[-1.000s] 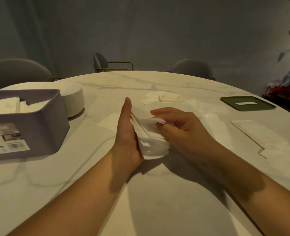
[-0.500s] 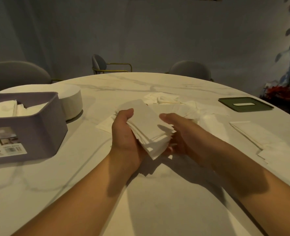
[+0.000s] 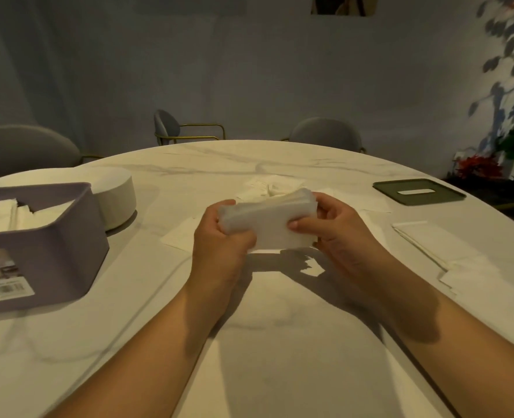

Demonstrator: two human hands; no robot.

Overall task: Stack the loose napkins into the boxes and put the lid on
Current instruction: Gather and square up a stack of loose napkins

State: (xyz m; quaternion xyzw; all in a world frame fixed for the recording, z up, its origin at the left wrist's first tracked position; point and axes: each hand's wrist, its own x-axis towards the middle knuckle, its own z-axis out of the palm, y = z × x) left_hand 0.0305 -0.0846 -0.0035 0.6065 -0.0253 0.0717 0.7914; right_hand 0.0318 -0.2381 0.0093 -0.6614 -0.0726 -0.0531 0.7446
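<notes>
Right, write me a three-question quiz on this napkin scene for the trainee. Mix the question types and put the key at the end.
1. True or false: the left hand and the right hand both grip the napkin stack.
2. Fill in: the purple box already holds some ____.
3. Where is the green lid?
A) on the purple box
B) flat on the table, far right, apart from the box
C) under the napkin stack

Key: 1 true; 2 napkins; 3 B.
</notes>
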